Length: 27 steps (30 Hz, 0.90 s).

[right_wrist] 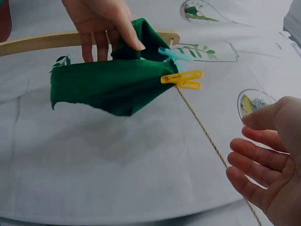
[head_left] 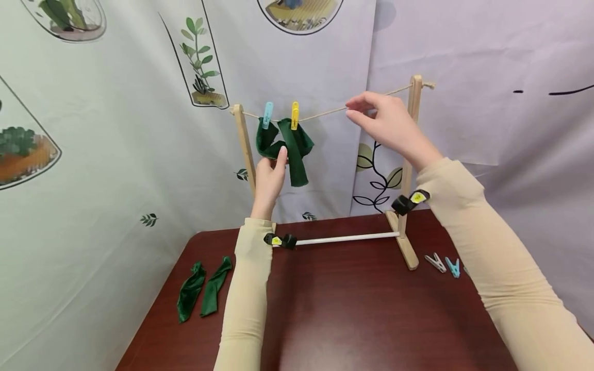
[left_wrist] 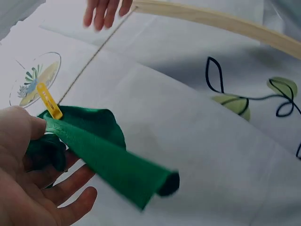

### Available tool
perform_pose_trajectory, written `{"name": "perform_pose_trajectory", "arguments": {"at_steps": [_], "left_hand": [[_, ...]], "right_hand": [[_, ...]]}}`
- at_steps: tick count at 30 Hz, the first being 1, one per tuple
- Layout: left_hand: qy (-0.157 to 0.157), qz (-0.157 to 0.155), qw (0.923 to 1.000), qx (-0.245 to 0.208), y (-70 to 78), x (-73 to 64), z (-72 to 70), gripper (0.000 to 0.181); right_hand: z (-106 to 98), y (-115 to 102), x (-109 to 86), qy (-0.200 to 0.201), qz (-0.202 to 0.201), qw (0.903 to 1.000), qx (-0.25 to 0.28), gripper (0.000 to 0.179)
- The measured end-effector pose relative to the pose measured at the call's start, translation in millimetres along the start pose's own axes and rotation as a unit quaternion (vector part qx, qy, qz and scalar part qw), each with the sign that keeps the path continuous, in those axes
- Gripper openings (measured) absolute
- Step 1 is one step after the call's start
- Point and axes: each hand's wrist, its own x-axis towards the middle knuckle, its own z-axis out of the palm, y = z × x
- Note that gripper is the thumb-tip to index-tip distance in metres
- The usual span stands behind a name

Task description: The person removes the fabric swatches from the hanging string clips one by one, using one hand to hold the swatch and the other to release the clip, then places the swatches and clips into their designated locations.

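Observation:
A dark green velvety cloth strip (head_left: 297, 154) hangs from a thin rope (head_left: 323, 113). A light blue clothespin (head_left: 267, 115) clips one end of it, and a yellow clothespin (head_left: 295, 116) clips it a little to the right. My left hand (head_left: 270, 180) holds the looped part of the cloth from below, thumb in front and fingers behind, as the right wrist view shows. Further right along the rope is my right hand (head_left: 392, 122), holding nothing. Its fingers (right_wrist: 256, 155) are loosely bent beside the rope.
The rope spans two wooden posts (head_left: 415, 103) joined low down by a white rod (head_left: 348, 238). Two more green cloth strips (head_left: 191, 292) lie at the table's left. Grey (head_left: 435, 262) and blue (head_left: 452, 267) clothespins lie beside the right foot. A printed curtain (head_left: 116, 129) hangs behind.

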Motion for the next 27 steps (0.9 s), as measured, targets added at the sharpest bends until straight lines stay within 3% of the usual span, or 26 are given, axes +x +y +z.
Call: {"name": "perform_pose_trajectory", "arguments": {"at_steps": [5,15,20,27], "left_hand": [[-0.010,-0.032,0.9968,-0.073,6.9,1.2,8.8,0.045],[-0.035,-0.046,0.9849,-0.163,0.4,-0.7,30.5,0.027],[-0.029,-0.061,0.9818,-0.178,-6.1,-1.5,38.7,0.014],[-0.019,-0.074,0.9795,-0.187,-8.0,-2.1,40.8,0.013]], "right_hand": [[4.1,-12.9,18.9,-0.020,-0.009,0.9997,-0.005,0.042],[24.3,-27.4,40.4,-0.104,-0.029,0.9933,-0.040,0.049],[32.4,-29.3,44.3,-0.127,-0.020,0.9906,-0.046,0.049],[33.1,-29.5,50.1,-0.131,0.005,0.9896,-0.058,0.047]]}}
